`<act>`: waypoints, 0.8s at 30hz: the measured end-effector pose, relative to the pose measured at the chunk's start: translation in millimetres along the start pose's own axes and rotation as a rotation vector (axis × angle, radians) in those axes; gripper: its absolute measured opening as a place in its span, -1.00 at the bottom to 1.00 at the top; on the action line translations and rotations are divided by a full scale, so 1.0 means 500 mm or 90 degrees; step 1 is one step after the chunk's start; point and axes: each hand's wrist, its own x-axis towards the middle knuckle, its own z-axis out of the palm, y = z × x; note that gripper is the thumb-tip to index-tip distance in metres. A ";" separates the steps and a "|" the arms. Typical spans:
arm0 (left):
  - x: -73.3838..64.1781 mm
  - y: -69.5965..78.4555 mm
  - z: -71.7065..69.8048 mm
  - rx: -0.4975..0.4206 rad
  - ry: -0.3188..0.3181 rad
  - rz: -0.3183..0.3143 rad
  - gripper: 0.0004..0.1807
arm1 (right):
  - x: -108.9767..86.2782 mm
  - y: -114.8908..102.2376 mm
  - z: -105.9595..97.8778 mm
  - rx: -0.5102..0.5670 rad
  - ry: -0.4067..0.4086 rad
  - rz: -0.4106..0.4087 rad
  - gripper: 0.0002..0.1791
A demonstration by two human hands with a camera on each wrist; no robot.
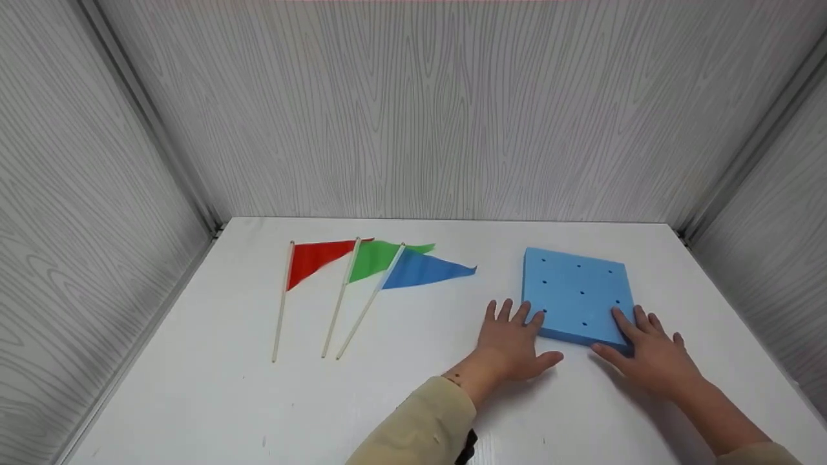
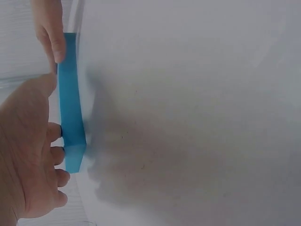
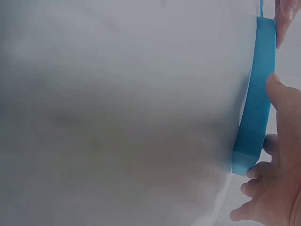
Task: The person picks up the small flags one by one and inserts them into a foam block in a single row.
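Note:
A square blue foam-like block with several small holes in its top lies flat on the right of the white table. My left hand is at its near left corner, fingers spread, with the index fingertip over the edge. At the near right corner is my right hand, its fingers also spread and its index fingertip on the top. In the left wrist view the block's side shows beyond the left hand. The right wrist view has the right hand beside that block's side.
Left of the block lie three pennant flags on thin pale sticks: a red flag, a green flag and a blue flag. The green and blue ones overlap. Grey wood-patterned panels wall the table at the back and sides.

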 end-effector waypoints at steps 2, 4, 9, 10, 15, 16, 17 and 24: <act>-0.007 -0.007 -0.002 -0.003 -0.001 -0.001 -0.10 | 0.001 -0.008 0.002 0.000 0.000 -0.004 0.21; -0.014 -0.015 -0.002 -0.001 -0.001 -0.003 -0.11 | 0.001 -0.018 0.004 -0.001 0.002 -0.008 0.22; -0.032 -0.038 0.002 -0.007 0.000 -0.010 -0.10 | 0.003 -0.046 0.009 -0.004 0.003 -0.023 0.24; -0.037 -0.042 0.003 -0.010 0.001 -0.011 -0.10 | 0.003 -0.052 0.010 -0.007 0.002 -0.026 0.25; -0.062 -0.065 0.002 -0.016 -0.005 -0.019 -0.10 | 0.002 -0.086 0.014 -0.014 0.000 -0.042 0.27; -0.068 -0.069 0.002 -0.019 -0.006 -0.021 -0.10 | 0.002 -0.092 0.014 -0.017 0.000 -0.045 0.27; -0.074 -0.073 0.001 -0.022 -0.007 -0.024 -0.10 | 0.002 -0.100 0.016 -0.019 0.001 -0.049 0.26; -0.108 -0.111 0.005 -0.036 0.000 -0.031 -0.08 | 0.010 -0.150 0.025 -0.027 0.006 -0.075 0.20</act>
